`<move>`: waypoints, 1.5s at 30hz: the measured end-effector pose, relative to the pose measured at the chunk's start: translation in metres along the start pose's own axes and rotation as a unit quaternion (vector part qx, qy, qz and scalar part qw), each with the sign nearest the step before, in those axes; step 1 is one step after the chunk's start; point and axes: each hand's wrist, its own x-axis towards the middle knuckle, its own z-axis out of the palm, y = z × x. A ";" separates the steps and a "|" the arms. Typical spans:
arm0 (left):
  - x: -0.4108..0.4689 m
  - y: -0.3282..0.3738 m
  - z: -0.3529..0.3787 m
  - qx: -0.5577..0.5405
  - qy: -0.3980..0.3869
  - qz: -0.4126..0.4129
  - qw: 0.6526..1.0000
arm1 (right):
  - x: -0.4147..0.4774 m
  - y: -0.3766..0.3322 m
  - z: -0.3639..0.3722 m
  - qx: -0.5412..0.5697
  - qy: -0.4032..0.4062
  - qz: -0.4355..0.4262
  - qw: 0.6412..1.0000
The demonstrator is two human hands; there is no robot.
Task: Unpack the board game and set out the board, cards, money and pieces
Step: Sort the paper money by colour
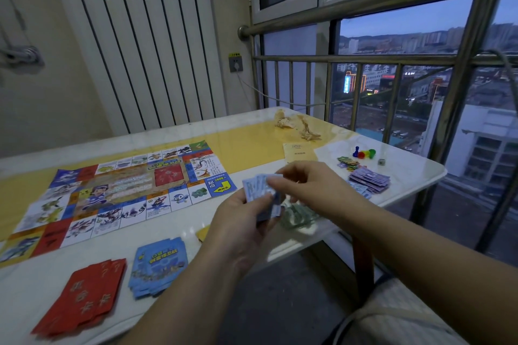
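Note:
The game board lies unfolded on the table's left half. My left hand grips a stack of pale blue money notes above the table's front edge. My right hand pinches the top note of that stack. Under my hands lies a green money pile. A purple money pile sits to the right. Red cards and blue cards lie near the front edge. Coloured pawns, a die and small tokens sit at the far right.
A tan booklet and crumpled wrapping lie towards the back of the marble table. A yellow slip peeks out by my left wrist. A metal railing and window stand behind the table.

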 end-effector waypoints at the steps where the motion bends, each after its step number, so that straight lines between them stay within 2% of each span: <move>1: -0.001 -0.001 0.003 0.017 -0.009 0.005 1.000 | -0.002 -0.001 0.001 0.030 -0.008 0.013 0.999; 7: -0.003 -0.001 0.006 0.042 -0.020 0.026 0.999 | -0.007 0.001 -0.003 0.074 -0.004 0.047 0.996; 14: 0.001 -0.006 0.004 0.071 0.004 0.050 0.996 | -0.012 0.004 -0.003 0.166 0.008 0.078 0.983; 30: 0.003 -0.005 0.005 0.052 0.029 0.048 0.997 | -0.014 0.006 0.001 0.174 0.037 0.096 0.979; 45: -0.001 -0.002 0.004 0.069 0.033 0.084 0.994 | -0.016 0.005 0.010 0.237 0.058 0.095 0.965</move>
